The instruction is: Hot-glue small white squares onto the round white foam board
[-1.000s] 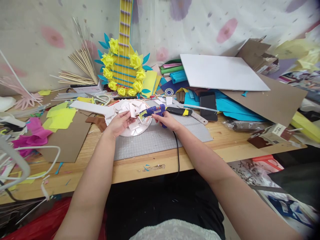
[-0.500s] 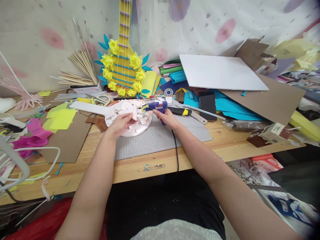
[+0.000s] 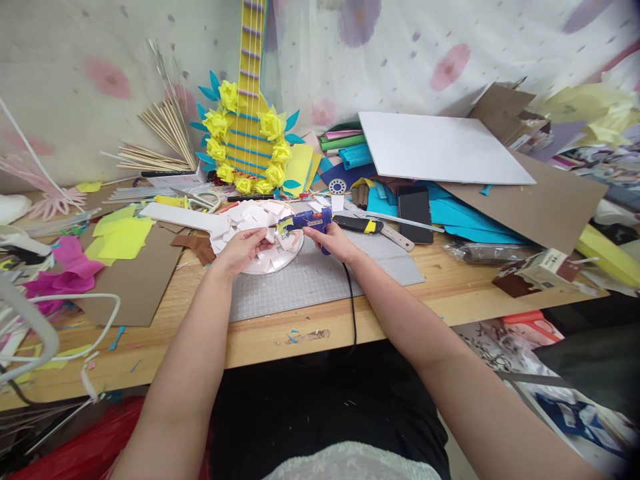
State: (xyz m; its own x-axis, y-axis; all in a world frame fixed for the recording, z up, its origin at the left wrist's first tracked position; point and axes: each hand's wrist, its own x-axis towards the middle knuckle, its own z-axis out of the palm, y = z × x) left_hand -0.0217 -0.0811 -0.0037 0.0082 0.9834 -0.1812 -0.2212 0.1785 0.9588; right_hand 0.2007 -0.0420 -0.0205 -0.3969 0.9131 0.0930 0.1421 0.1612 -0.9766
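Observation:
My left hand point(image 3: 243, 249) is closed in a pinch on a small white paper piece point(image 3: 271, 235), over a round white paper-covered form point(image 3: 253, 213) with a long flat white handle point(image 3: 175, 215). My right hand point(image 3: 334, 243) grips a blue glue gun point(image 3: 311, 220), its nozzle pointing left, close to the paper piece. Whether the nozzle touches the paper I cannot tell. A clear glue stick point(image 3: 405, 221) sticks out from the gun's back end. The form lies on a grey cutting mat point(image 3: 300, 287).
Behind stands a yellow guitar-shaped piece point(image 3: 245, 143) with paper flowers. A utility knife point(image 3: 357, 224), a steel ruler point(image 3: 397, 237) and a phone point(image 3: 415, 213) lie right of the gun. Scissors point(image 3: 203, 201) lie behind the handle. The gun's black cord point(image 3: 353, 307) hangs over the table edge.
My right hand has brought the glue gun slightly left, its nozzle nearer the paper piece. The paper piece has tilted in my left hand, which has hardly moved.

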